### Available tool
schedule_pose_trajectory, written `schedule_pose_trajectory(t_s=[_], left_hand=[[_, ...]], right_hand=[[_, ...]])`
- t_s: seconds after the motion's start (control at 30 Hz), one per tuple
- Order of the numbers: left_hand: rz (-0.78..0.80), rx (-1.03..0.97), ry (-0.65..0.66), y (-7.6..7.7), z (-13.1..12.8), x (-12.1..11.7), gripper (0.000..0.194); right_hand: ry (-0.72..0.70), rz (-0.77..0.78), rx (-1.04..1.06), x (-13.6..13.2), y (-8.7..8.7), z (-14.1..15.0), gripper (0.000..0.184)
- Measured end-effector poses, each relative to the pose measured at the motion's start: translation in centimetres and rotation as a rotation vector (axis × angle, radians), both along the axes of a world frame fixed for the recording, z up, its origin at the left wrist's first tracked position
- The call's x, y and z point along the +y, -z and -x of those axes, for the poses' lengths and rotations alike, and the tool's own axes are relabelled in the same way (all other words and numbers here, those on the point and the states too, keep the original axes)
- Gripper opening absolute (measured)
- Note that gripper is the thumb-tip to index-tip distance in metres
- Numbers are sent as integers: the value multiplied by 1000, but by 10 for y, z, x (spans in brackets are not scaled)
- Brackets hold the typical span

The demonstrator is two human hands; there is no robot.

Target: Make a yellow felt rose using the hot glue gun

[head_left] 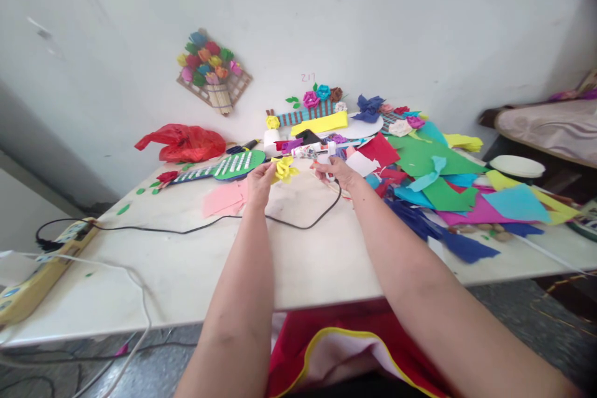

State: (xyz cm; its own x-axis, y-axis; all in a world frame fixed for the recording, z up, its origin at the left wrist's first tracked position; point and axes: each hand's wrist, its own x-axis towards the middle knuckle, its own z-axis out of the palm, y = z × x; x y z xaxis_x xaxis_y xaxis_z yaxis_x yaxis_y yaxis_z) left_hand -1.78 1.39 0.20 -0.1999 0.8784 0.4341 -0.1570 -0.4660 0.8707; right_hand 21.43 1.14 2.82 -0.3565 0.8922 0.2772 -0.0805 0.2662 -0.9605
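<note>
In the head view my left hand (261,185) pinches a yellow paper flower (285,169) by its left side, above the table. My right hand (339,173) is closed round a white glue gun (331,150), whose black cord (303,227) curves down and away to the left. An orange-red bit shows by the right fingertips, pointing toward the flower; a gap separates the two. Fingers cover much of the glue gun's handle. Pink paper sheets (224,200) lie left of my left hand.
Coloured paper pieces (433,158) pile up on the right. A green racket-shaped board (239,165), scissors (242,147) and a red plastic bag (186,142) lie at the back left. A power strip (51,267) sits on the left edge. Flower decorations (311,99) stand against the wall.
</note>
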Motion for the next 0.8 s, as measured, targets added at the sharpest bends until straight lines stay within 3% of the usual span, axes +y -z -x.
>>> schedule_pose_trajectory(t_s=[0.27, 0.53, 0.8], left_hand=[[14, -73, 1, -4, -3, -4, 39], [38, -125, 69, 4, 1, 3, 35], [27, -180, 105, 3, 0, 2, 34]], right_hand=[[-3, 19, -65, -1, -3, -2, 49], [-15, -8, -121, -8, -10, -2, 49], [5, -8, -133, -3, -6, -3, 54]])
